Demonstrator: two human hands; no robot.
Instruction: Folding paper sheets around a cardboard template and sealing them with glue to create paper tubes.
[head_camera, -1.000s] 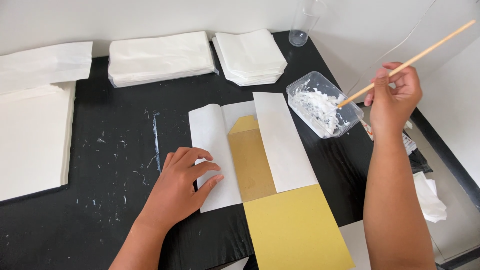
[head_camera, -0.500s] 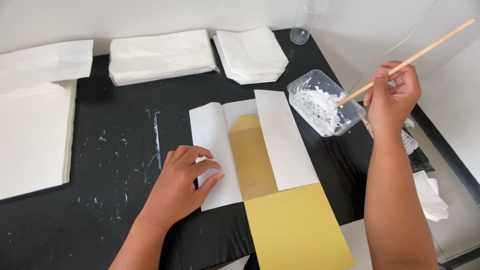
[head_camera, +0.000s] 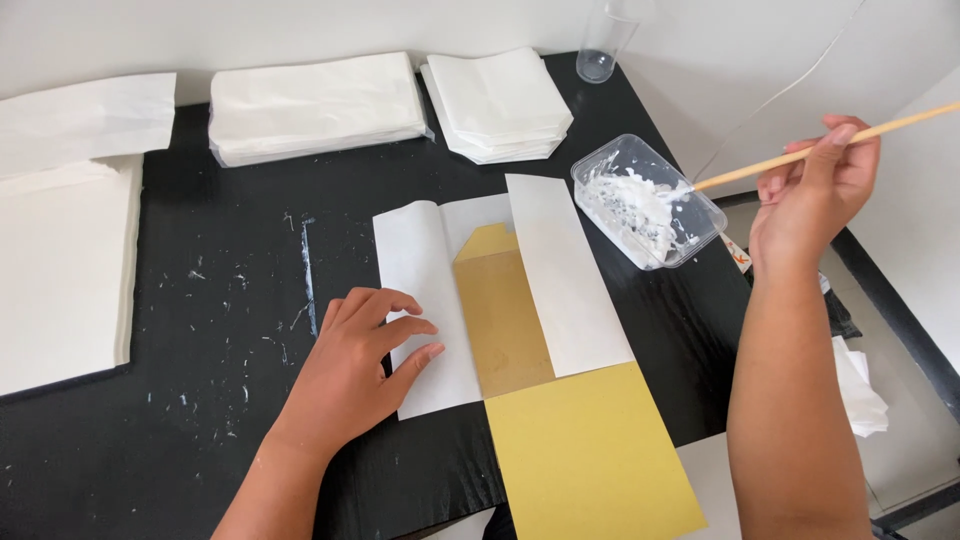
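At the far left of the black tabletop (head_camera: 200, 300) lie flat white sheets (head_camera: 60, 270), with two more stacks of white paper (head_camera: 315, 105) along the back edge. My left hand (head_camera: 365, 365) rests palm down, fingers spread and holding nothing, pressing the left flap of the white paper (head_camera: 425, 290) that is folded open in front of me. Just to the right of that hand, a gold card (head_camera: 570, 440) lies in the fold and runs out toward me past the paper's near edge; the right flap (head_camera: 565, 275) lies over its side. Beyond the flap sits a clear plastic tub of white paste (head_camera: 645, 210). My right hand (head_camera: 810, 200), raised above the tabletop's right edge, is closed around a thin wooden stick (head_camera: 800, 155) whose tip dips into the paste. A clear cup (head_camera: 605, 45) stands at the back.
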